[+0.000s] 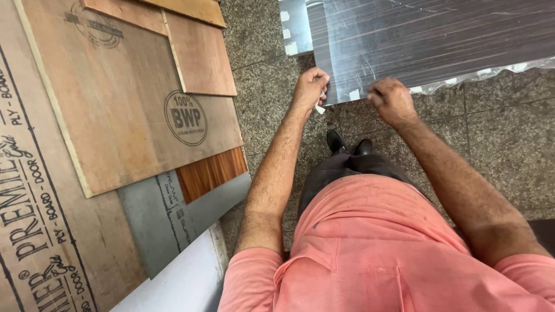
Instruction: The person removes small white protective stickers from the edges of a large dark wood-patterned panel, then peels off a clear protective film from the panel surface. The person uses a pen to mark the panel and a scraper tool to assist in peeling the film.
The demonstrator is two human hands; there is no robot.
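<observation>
Two hands at work on the near edge of a dark wood-grain laminate sheet, at 12 o'clock from the body, flat on the speckled stone floor.

Left hand: grip pressed together, pinching a small white tab at the sheet's near left corner. Right hand: at 1 o'clock, fingers curled down onto the sheet's edge, knuckles up; cannot tell whether anything is pinched there.

Clear film over the sheet, ruffled along the edge toward 2 o'clock. More white tape pieces along the near edge between the hands.

Risks, as judged:
- Tearing of the tab or film if pulled sharply from one corner only; likely to leave scraps stuck to the face.
- Cuts to the fingertips from the thin sheet edge, bare hands sliding along it.
- Scuffing or cracking of the corner, with black shoes just beside the edge.
- Tripping on the stacked plywood boards close by at 9 to 10 o'clock.
</observation>
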